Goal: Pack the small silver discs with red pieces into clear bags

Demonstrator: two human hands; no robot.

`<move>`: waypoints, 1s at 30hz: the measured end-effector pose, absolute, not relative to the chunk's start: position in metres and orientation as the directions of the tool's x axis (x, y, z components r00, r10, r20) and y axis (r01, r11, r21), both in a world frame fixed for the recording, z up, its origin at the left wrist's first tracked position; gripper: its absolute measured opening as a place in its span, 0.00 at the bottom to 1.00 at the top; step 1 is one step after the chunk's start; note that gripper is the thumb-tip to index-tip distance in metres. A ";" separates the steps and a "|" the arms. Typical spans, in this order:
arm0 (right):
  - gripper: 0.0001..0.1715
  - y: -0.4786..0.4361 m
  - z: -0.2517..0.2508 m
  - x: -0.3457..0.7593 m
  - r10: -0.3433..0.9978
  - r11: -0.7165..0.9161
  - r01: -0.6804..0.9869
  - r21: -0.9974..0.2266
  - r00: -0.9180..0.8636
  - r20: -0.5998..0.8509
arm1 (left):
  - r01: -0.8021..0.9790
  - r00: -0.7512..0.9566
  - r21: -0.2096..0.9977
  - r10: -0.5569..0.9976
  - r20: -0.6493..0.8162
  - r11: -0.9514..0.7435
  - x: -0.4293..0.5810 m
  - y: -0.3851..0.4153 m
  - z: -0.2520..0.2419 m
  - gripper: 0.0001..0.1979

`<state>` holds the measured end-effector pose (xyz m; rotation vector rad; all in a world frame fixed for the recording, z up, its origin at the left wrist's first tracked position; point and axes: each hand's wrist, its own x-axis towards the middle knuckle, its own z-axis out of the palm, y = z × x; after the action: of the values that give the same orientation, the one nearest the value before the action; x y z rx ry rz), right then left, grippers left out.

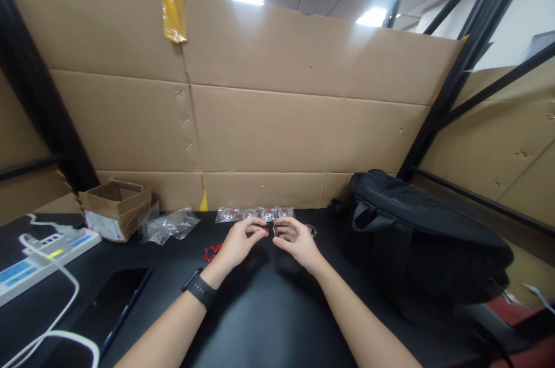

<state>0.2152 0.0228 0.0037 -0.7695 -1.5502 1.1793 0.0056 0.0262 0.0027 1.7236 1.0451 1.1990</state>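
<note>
My left hand (241, 242), with a dark watch on its wrist, pinches a small red piece (263, 230) between thumb and fingers. Facing it, my right hand (300, 244) grips a thin, shiny item (274, 230) seen edge-on; its full shape is hidden. The two hands are close together but apart. Several small red pieces (211, 252) lie on the black table beside my left hand. Behind the hands, small clear bags (228, 215) hold round clear items with red bits, set in a row. A round clear item (311, 230) lies just past my right hand, partly covered by it.
Crumpled clear plastic bags (171, 225) lie left, by an opened cardboard box (115, 209). A white power strip (71, 249) with cables and a dark tablet-like device (108, 304) are at the near left. A large black bag (416, 241) takes up the right. Cardboard (269, 131) walls the back.
</note>
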 end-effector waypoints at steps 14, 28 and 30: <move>0.34 0.012 0.012 0.209 0.902 0.208 -0.288 -0.935 -0.314 0.297 | 0.695 0.115 0.547 0.823 0.556 -0.467 0.023 0.000 0.019 0.09; 0.35 0.011 0.008 0.204 0.916 0.198 -0.275 -0.941 -0.290 0.277 | 0.783 0.103 0.408 0.745 0.659 -0.469 0.033 -0.008 0.016 0.08; 0.33 0.011 0.006 0.203 0.924 0.206 -0.263 -0.942 -0.263 0.276 | 0.781 0.109 0.407 0.745 0.658 -0.474 0.033 -0.007 0.014 0.07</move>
<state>0.2029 0.0112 0.0056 -0.6968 -1.3495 1.3315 0.0329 -0.0069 0.0139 2.3704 1.6309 1.3617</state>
